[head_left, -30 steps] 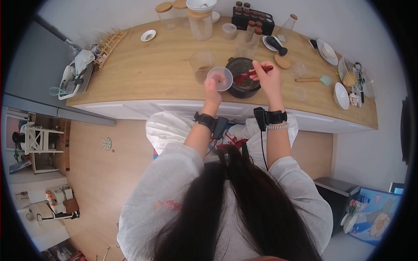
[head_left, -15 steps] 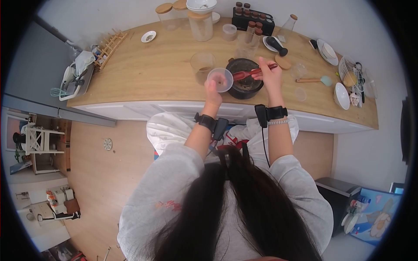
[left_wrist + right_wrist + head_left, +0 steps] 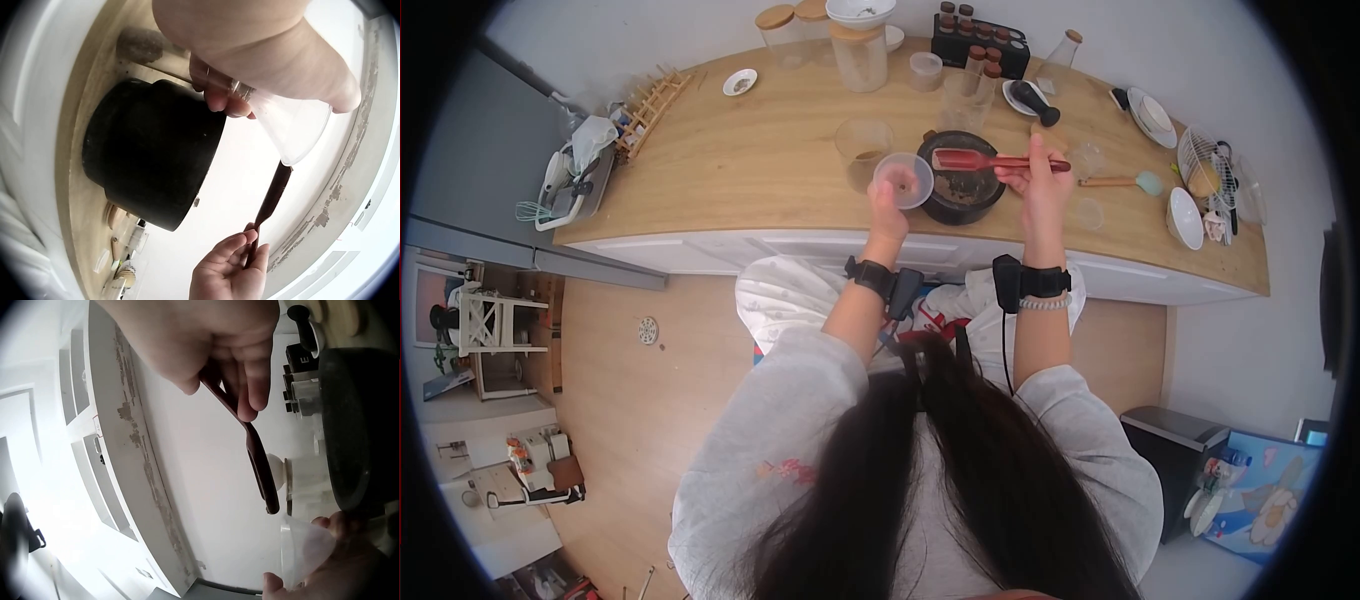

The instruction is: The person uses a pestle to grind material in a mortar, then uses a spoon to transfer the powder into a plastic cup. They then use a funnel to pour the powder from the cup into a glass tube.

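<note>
In the head view my left hand [image 3: 886, 210] holds a translucent plastic funnel [image 3: 908, 172] by its narrow end, wide mouth up. My right hand [image 3: 1045, 185] grips the handle of a dark red scoop [image 3: 970, 160], whose long trough lies over the black mortar [image 3: 965, 211] in this view. Some brownish ground stuff [image 3: 956, 190] shows inside the mortar. From the left wrist, the scoop's tip [image 3: 282, 175] appears just by the funnel's rim [image 3: 303, 156]. A clear jar [image 3: 863, 145] with brown powder in its bottom stands left of the mortar.
A black pestle [image 3: 1034, 103] rests on a white dish behind the mortar. Farther back are a black spice rack [image 3: 980, 45] and lidded jars [image 3: 860, 65]. To the right lie a spatula [image 3: 1122, 183] and a white bowl [image 3: 1184, 221]; a wooden rack [image 3: 650, 110] stands far left.
My right hand has moved right and lifted the scoop from low in the mortar beside the funnel to above the mortar. The left hand and funnel have barely moved.
</note>
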The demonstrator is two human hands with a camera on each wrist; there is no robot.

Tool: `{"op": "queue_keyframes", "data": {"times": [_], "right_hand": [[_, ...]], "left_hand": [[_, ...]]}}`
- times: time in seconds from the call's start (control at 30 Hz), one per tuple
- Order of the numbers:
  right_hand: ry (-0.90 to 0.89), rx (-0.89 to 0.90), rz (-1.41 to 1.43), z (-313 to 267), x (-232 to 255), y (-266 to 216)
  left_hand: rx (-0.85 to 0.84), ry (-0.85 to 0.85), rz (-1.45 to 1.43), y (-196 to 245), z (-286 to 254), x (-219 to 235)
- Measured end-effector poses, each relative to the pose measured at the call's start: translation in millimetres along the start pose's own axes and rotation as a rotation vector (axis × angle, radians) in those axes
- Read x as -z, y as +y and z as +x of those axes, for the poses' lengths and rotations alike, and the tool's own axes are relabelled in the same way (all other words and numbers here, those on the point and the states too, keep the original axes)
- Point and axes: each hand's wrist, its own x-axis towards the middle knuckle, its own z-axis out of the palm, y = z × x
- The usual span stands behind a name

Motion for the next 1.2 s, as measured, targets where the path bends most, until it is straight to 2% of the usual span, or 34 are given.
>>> {"op": "queue_keyframes", "data": {"times": [0.2, 0.3, 0.37, 0.5, 0.57, 0.6, 0.67, 0.77, 0.97, 1.2], "right_hand": [[-0.206, 0.116, -0.125, -26, -24, -9], [-0.319, 0.175, -0.210, -33, -25, -7], [-0.365, 0.200, -0.232, -36, -24, -5], [-0.312, 0.222, -0.088, -39, -24, -8], [-0.247, 0.217, -0.031, -36, -17, -7], [-0.184, 0.221, -0.033, -34, -15, -6], [-0.057, 0.230, -0.037, -29, -10, -3], [0.001, 0.243, -0.154, -21, -1, 11], [-0.078, 0.156, -0.342, -13, 7, 40], [-0.124, 0.183, -0.399, -16, 6, 50]], "left_hand": [[-0.001, 0.074, -0.022, 8, 2, -9], [0.064, 0.152, -0.106, 2, -1, -10], [0.076, 0.137, -0.108, 3, -1, -10], [0.045, 0.123, -0.086, 8, 1, -12], [0.035, 0.023, -0.066, 2, 1, -3], [0.031, -0.026, -0.056, -1, 0, 1], [0.042, -0.001, -0.066, 1, 0, -2], [0.037, -0.001, -0.033, 4, 0, -3], [0.036, -0.003, -0.018, 7, 0, -5], [0.031, -0.007, -0.023, 2, 0, -2]]}}
